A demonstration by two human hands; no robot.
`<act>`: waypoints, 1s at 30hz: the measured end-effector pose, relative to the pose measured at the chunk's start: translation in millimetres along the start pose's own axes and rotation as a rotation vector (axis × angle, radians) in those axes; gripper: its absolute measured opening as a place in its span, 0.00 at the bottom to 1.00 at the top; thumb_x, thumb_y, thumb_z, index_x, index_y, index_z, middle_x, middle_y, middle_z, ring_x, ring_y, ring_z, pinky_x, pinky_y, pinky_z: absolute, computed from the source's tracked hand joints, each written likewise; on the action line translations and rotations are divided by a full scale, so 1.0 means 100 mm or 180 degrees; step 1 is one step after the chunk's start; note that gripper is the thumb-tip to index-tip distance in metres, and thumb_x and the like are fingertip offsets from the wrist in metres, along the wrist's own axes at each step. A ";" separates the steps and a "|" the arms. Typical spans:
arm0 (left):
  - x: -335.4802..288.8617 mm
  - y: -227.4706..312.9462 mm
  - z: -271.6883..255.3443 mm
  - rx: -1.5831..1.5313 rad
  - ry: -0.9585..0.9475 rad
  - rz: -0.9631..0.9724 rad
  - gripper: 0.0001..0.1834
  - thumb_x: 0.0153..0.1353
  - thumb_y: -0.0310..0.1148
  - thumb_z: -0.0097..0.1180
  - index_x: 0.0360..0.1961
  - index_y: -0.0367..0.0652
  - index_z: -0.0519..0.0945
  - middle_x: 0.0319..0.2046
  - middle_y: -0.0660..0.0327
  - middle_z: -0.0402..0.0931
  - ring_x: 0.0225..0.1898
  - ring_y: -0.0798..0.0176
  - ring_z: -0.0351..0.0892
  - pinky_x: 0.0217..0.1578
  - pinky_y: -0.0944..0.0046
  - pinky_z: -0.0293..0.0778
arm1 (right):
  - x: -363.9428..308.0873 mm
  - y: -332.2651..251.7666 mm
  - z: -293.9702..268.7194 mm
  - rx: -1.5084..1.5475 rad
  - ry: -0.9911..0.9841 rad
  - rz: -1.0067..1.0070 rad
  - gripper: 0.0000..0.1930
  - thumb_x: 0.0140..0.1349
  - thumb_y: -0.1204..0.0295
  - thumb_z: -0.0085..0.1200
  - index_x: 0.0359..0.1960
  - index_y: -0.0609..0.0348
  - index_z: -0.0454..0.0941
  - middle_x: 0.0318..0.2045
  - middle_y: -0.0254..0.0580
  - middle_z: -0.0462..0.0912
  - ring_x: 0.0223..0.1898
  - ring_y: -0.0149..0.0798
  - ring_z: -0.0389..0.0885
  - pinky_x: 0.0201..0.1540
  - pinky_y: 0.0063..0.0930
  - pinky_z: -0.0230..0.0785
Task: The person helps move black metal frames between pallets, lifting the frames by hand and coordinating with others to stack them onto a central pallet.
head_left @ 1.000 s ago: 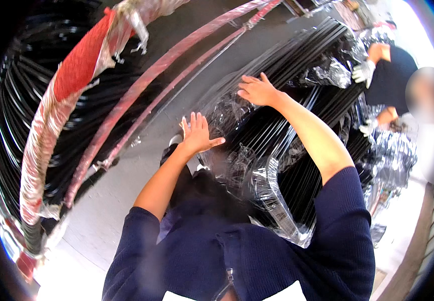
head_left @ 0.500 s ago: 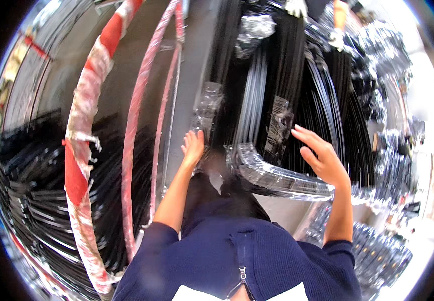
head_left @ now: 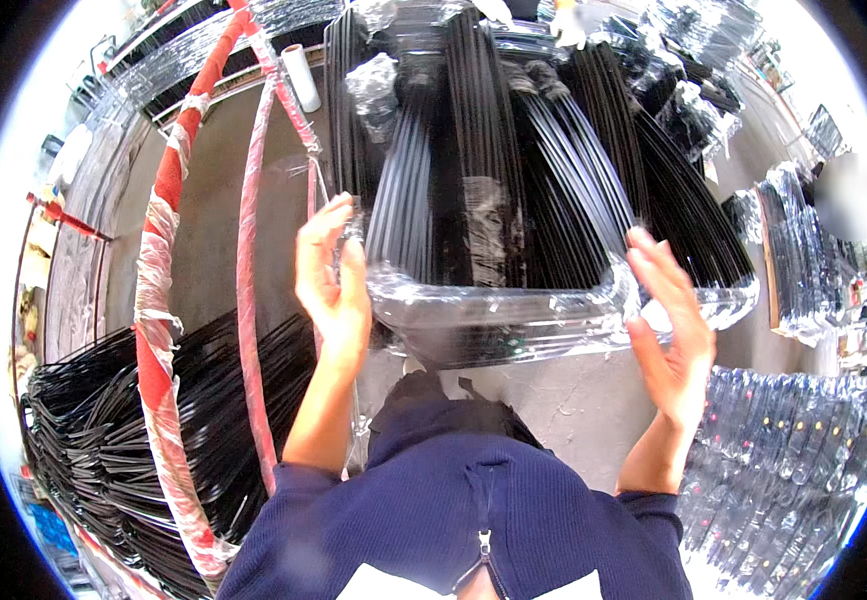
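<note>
Long black strips (head_left: 483, 110) lie side by side in bundles in front of me. Clear stretch film (head_left: 513, 325) wraps across their near ends. My left hand (head_left: 331, 285) is at the left end of that film, fingers raised and thumb apart, with nothing seen in it. At the right, my right hand (head_left: 671, 325) is open beside the wrapped ends, its fingers and thumb spread. Whether its fingertips touch the film I cannot tell. A lighter grey bundle (head_left: 400, 190) runs among the black ones, and a crumpled film wad (head_left: 373, 90) sits near its far end.
To the left stands a rack frame with red, film-wrapped bars (head_left: 158, 260); more black strips (head_left: 103, 440) lie beyond it. Film-wrapped stacks (head_left: 783, 460) stand at lower right. At the far end is another person's white-gloved hand (head_left: 568, 25). A white roll (head_left: 300, 78) stands behind the frame.
My view has shifted, so the bundles and their wrapped near ends now sit farther left. My left hand has come up beside the film's left end; my right hand stays open near the right side.
</note>
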State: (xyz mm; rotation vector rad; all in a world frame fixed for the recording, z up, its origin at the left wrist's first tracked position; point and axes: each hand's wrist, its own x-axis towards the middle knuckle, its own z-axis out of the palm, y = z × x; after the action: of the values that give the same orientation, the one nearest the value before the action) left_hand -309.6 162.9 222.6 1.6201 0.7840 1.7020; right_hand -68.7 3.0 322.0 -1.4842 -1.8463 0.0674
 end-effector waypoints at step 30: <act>-0.96 3.35 1.73 -0.1464 0.1486 0.4150 0.36 0.50 0.54 0.53 0.57 0.46 0.60 0.55 0.49 0.57 0.60 0.44 0.52 0.59 0.35 0.43 | -1.54 -0.37 -2.49 0.0176 0.1992 -0.2817 0.25 0.54 0.68 0.51 0.53 0.60 0.62 0.50 0.58 0.67 0.53 0.53 0.67 0.56 0.51 0.55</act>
State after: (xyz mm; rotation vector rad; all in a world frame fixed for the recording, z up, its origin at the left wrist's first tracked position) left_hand -152.9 -119.6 438.9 1.4287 -0.7015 2.8874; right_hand 50.5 -240.6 439.1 -0.4492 -1.7645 -0.6818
